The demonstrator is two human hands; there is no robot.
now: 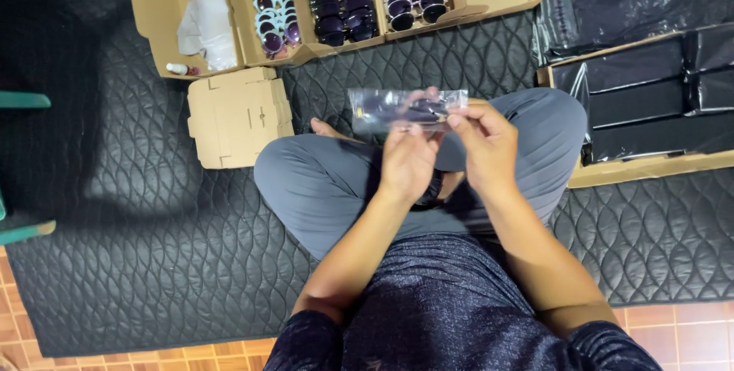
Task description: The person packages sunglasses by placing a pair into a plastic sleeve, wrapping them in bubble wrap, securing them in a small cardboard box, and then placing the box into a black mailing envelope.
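Both hands pinch a clear plastic sleeve (405, 107) holding dark sunglasses: left hand (409, 161) beneath, right hand (488, 145) at its right end, above crossed legs. Beyond (on the quilted mat (153, 210)) stand cardboard boxes of sunglasses (344, 0).

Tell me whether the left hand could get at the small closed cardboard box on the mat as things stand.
Probably yes: the closed cardboard box lies uncovered beside the left knee, but the left hand now holds the clear bag.

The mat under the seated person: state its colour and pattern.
Black mat, quilted in a wavy leaf-like stitch pattern; head view.
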